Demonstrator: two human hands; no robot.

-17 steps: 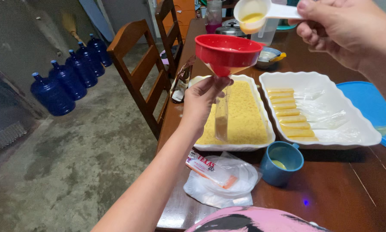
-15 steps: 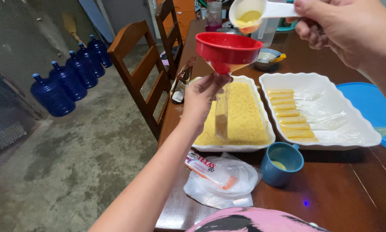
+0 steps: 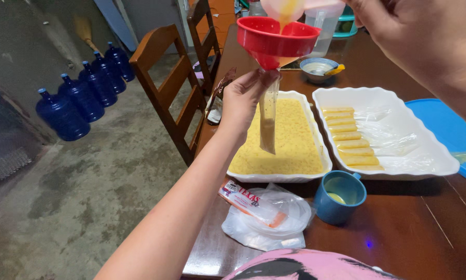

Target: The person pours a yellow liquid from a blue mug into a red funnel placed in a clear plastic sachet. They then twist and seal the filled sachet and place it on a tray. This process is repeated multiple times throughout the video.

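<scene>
Red funnel (image 3: 277,39) is held up above the table (image 3: 399,233), over the far end of the left white tray (image 3: 279,173). The left hand (image 3: 243,101) closes its fingers around the funnel's neck and also pinches the mouth of a narrow clear plastic bag (image 3: 268,122), which hangs straight down from the spout and has some beige liquid in its lower part.

At the near edge of the table lie a crumpled clear plastic bag (image 3: 266,225) with a small packet (image 3: 248,202) on it, and just beside them stands a blue cup (image 3: 341,196) with a little yellow liquid. Behind these the left tray is full of yellow mixture. The right white tray (image 3: 430,155) holds a row of filled yellow tubes (image 3: 349,139) along its left side. A blue lid (image 3: 450,129) touches the right edge.

Higher, the right hand (image 3: 414,36) grips a small pale container (image 3: 284,9) and tilts it above the funnel; yellow liquid runs into it. How the fingers hold it, I cannot see fully.

Far on the table stands a small bowl (image 3: 318,67). On the floor at left are blue water bottles (image 3: 82,93) and a wooden chair (image 3: 173,88).
</scene>
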